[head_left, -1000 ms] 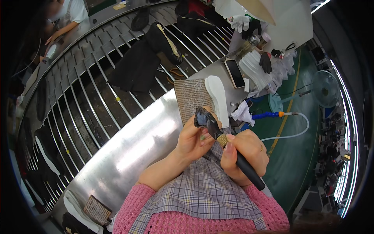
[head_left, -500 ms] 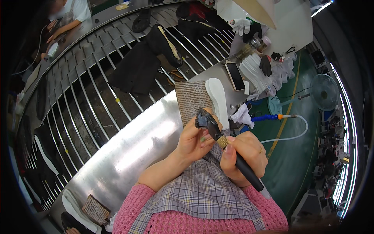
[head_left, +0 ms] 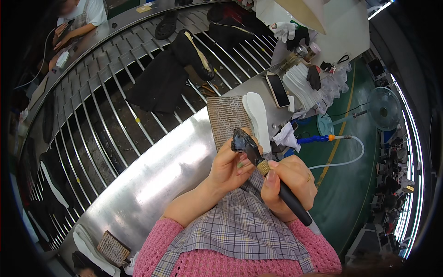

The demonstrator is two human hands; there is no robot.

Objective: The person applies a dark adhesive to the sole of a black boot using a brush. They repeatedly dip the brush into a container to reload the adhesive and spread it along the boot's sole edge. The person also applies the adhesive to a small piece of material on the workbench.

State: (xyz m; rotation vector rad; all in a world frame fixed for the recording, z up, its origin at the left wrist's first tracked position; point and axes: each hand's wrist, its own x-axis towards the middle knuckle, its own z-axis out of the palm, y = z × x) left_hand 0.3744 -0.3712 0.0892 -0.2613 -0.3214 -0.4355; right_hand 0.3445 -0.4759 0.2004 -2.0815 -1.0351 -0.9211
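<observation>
My right hand (head_left: 295, 182) is closed round the black handle of a brush (head_left: 295, 203), with the thumb near the tan wrapped collar. The brush tilts up and to the left. Its dark, clumped head lies at the fingertips of my left hand (head_left: 225, 171), which are pinched against it. Part of that contact is hidden behind the head. Just beyond my hands lies a worn piece of corrugated cardboard (head_left: 226, 115) on the metal ledge, with a white insole (head_left: 256, 113) along its right side.
A slatted metal conveyor (head_left: 101, 129) carries a black boot (head_left: 191, 55) and other dark footwear. On the ledge lies a phone (head_left: 277, 90) near stacked white insoles (head_left: 300, 81). A blue jointed hose (head_left: 314, 138) and a fan (head_left: 385, 108) are at right. Another person (head_left: 87, 23) works at upper left.
The footwear on the conveyor has shifted slightly left. At upper left the other person has raised a dark item. My hands and the brush look almost unmoved.
</observation>
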